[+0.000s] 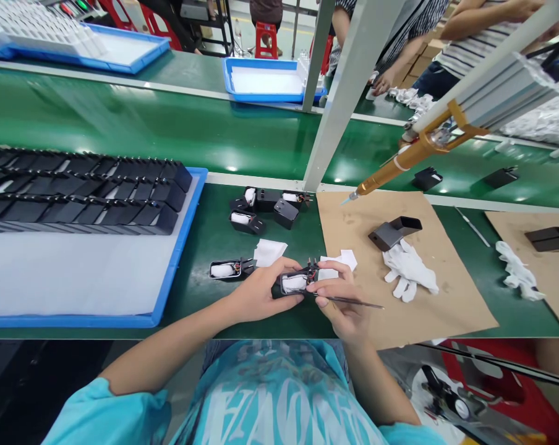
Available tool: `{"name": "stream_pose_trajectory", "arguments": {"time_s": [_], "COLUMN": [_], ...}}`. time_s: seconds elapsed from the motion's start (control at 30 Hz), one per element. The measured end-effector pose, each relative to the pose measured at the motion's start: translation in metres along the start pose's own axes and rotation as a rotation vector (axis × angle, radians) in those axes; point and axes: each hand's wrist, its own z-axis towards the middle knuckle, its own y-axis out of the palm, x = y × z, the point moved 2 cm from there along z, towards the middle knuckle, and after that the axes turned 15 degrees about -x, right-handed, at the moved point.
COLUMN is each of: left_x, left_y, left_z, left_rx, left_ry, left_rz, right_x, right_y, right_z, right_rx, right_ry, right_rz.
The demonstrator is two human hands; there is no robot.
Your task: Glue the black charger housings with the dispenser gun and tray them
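Observation:
In front of my chest, my left hand (265,290) is closed around a small black plastic housing (294,283). Its open side faces up and shows a white block inside, with wires and metal prongs at the far right end. My right hand (342,300) pinches a thin dark tool (358,302) like tweezers, while its fingertips touch the right end of the housing. The tool's inner end is partly hidden by the fingers. Just left of my left hand lies a similar open housing (224,270). White paper pieces (269,252) lie behind the hands.
A blue-rimmed tray (168,296) with rows of black housings fills the left. More housings (246,221) sit behind my hands. On cardboard (451,296) at right are black cases (391,235) and a white glove (409,272). An orange dispenser (386,173) hangs above; a post (337,105) stands behind.

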Motion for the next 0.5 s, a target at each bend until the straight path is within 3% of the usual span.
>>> {"name": "stream_pose_trajectory", "arguments": {"time_s": [0.3, 0.37, 0.5], "left_x": [0.006, 0.008, 0.004], "left_y": [-0.005, -0.005, 0.0], "left_z": [0.001, -0.002, -0.022], "left_rx": [-0.048, -0.068, -0.079], "left_ry": [-0.039, -0.042, -0.069], "left_rz": [0.042, 0.084, 0.178], "right_x": [-0.006, -0.006, 0.0], "right_y": [-0.004, -0.005, -0.024], "right_z": [-0.001, -0.003, -0.012], "right_rx": [-0.034, 0.039, 0.304], "right_ry": [0.018, 0.044, 0.165], "right_rz": [-0.036, 0.027, 0.143]}}
